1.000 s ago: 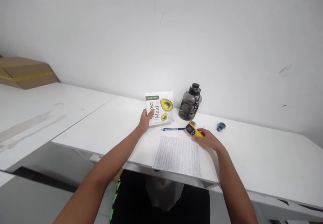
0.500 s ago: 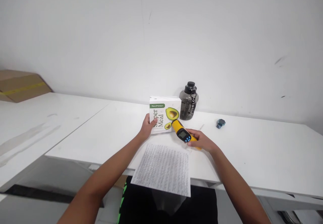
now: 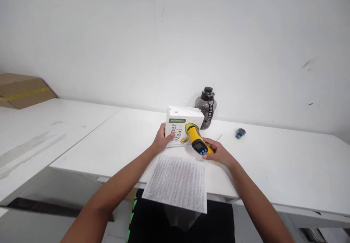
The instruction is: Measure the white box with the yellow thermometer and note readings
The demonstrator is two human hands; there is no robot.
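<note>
My left hand (image 3: pixel 162 139) grips the left side of a white box (image 3: pixel 177 130) marked "Super Meal", with avocados printed on its front. The box is tilted so that its top face shows. My right hand (image 3: pixel 217 151) is closed round the handle of a yellow and black infrared thermometer (image 3: pixel 197 142), whose screen and blue buttons face me. The thermometer's front end overlaps the box's printed avocado; I cannot tell whether they touch. In front of both hands a sheet of bubble wrap (image 3: pixel 176 182) lies over the table's front edge.
Behind the box stands a dark translucent water bottle (image 3: pixel 205 106) with a strap, close to the wall. To the right lies a small dark blue object (image 3: pixel 240 133) on the white table (image 3: pixel 287 162). A taped cardboard box (image 3: pixel 24 91) sits at the far left.
The white box has moved slightly right and turned, so more of its top shows and it covers more of the bottle. The thermometer's front end has swung up a little.
</note>
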